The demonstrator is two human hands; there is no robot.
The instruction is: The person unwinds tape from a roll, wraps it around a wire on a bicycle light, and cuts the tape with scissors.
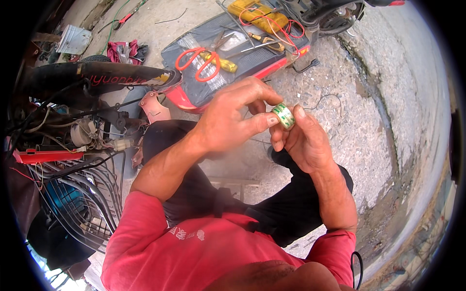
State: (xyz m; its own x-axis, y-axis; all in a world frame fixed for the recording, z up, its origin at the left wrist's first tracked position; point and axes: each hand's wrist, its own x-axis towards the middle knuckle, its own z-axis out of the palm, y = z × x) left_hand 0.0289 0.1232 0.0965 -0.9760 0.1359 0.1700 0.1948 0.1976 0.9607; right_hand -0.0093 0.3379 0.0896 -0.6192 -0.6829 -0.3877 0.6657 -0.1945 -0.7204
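Right now I have my right hand (303,140) pinched around a small green-and-white tape roll (283,116) while my left hand (228,121) fingertips press its edge just beside, and a loose grip could drop it onto the gritty concrete (359,126) below.

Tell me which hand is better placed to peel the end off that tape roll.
Probably the left hand: its thumb and fingertips already pinch at the small green-and-white tape roll, while the right hand cradles and steadies it from beneath.

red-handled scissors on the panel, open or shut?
Open. The red-handled scissors lie on the grey panel with their two handle loops spread apart; the blades, toward the other tools, are too cluttered to judge.
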